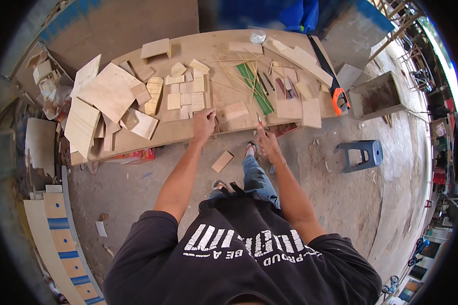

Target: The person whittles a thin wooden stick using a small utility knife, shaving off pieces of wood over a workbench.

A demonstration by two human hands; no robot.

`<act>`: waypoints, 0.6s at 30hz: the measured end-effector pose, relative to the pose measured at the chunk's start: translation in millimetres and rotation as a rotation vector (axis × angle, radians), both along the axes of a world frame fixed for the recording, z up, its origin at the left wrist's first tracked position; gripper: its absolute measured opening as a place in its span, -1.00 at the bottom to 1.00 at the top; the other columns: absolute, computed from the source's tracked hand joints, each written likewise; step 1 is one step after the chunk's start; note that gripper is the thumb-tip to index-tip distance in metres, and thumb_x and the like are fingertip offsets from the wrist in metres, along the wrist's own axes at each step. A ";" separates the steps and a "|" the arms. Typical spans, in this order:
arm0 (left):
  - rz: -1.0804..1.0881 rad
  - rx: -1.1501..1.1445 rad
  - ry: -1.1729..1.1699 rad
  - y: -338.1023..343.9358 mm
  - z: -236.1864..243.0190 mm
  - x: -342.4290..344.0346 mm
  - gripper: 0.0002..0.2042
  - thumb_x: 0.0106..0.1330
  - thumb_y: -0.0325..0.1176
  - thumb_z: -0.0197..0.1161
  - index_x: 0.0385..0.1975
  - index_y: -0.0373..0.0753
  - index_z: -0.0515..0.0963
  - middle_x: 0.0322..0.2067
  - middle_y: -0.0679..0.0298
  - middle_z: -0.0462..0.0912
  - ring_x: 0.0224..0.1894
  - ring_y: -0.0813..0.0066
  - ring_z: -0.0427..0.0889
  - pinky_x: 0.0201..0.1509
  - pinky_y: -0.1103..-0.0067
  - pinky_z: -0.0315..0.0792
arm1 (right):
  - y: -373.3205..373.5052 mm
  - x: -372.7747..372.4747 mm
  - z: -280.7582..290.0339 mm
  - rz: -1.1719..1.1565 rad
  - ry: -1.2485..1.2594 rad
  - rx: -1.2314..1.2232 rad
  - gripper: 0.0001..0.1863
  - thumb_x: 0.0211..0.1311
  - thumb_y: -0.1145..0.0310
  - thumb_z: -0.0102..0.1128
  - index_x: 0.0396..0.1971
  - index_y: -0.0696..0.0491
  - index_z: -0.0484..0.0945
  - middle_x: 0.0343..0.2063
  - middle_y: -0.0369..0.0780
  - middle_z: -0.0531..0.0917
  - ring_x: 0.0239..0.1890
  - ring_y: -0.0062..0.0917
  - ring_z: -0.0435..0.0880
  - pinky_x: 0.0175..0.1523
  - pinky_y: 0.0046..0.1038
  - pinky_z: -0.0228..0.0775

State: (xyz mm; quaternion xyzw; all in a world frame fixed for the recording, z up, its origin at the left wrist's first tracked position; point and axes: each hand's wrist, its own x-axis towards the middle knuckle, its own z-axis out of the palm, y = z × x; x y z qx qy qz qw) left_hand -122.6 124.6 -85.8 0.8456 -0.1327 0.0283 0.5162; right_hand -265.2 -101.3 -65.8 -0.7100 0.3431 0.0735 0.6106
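Note:
My left hand [204,125] is closed at the front edge of the workbench [137,140], its fingers pressed together. What it pinches, if anything, is too small to make out. My right hand [268,144] is wrapped round a slim red tool [260,121] that points toward the bench; its exact kind is unclear. Between the hands, a light wood block [233,111] lies flat near the edge. Beyond my left hand sits a cluster of small wood blocks [186,99] set close together. Beside the tool, a green strip [254,89] lies under thin bamboo-like sticks [235,76].
Wood boards [109,91] pile up at the bench's left. A handsaw [339,100] with an orange handle lies at its right edge, past a long wooden bar [300,61]. A blue-grey stool [361,155] and a wood offcut [222,161] are on the floor.

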 end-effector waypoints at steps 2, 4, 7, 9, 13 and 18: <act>-0.039 0.104 -0.053 -3.3 10.0 -4.2 -0.86 0.26 -0.39 0.29 -0.26 -0.26 0.70 -0.32 0.15 0.71 -0.28 0.13 0.68 -0.18 0.37 0.54 | 2.9 5.5 -12.9 0.027 -0.069 -0.067 -0.48 0.32 -0.12 0.19 -0.59 0.03 0.40 -0.75 -0.40 0.33 -0.77 -0.69 0.27 -0.66 -0.51 0.11; -0.064 0.209 -0.107 -8.6 15.6 -8.2 -0.86 0.27 -0.34 0.29 -0.26 -0.21 0.71 -0.28 0.20 0.70 -0.23 0.14 0.69 -0.15 0.35 0.55 | 4.7 21.1 -18.0 0.172 -0.421 -0.428 -0.55 0.24 0.08 0.34 -0.62 0.11 0.44 -0.74 -0.32 0.39 -0.68 -0.64 0.32 -0.54 -0.41 0.19; -0.132 0.388 -0.149 -17.7 14.0 -9.5 -0.85 0.25 -0.31 0.29 -0.28 -0.18 0.71 -0.22 0.26 0.67 -0.12 0.18 0.65 -0.09 0.37 0.56 | 5.3 46.6 -12.1 0.174 -0.257 -0.396 -0.61 0.13 0.15 0.40 -0.50 0.22 0.56 -0.62 -0.08 0.60 -0.54 -0.34 0.62 -0.35 -0.31 0.43; -0.154 0.515 -0.232 -22.0 7.2 -7.3 -0.85 0.22 -0.27 0.30 -0.32 -0.17 0.70 -0.20 0.28 0.65 -0.06 0.17 0.63 -0.05 0.36 0.56 | 7.5 55.9 -7.4 0.188 -0.320 -0.382 -0.62 0.16 0.17 0.39 -0.54 0.21 0.53 -0.68 -0.16 0.51 -0.58 -0.46 0.48 -0.41 -0.33 0.34; -0.167 0.612 -0.231 -21.5 -1.9 -3.3 -0.86 0.24 -0.30 0.26 -0.30 -0.15 0.70 -0.23 0.28 0.64 -0.08 0.14 0.61 -0.07 0.34 0.56 | -9.6 65.3 -0.6 0.222 -0.315 -0.408 -0.63 0.14 0.19 0.40 -0.51 0.22 0.55 -0.66 -0.08 0.56 -0.58 -0.31 0.59 -0.38 -0.29 0.40; -0.091 0.484 -0.271 -24.8 -0.6 -1.6 -0.88 0.29 -0.35 0.18 -0.35 -0.18 0.65 -0.26 0.27 0.62 -0.14 0.18 0.58 -0.13 0.31 0.56 | -38.9 67.1 3.1 0.258 -0.280 -0.412 -0.63 0.14 0.19 0.41 -0.50 0.23 0.55 -0.67 -0.06 0.56 -0.58 -0.30 0.59 -0.38 -0.28 0.40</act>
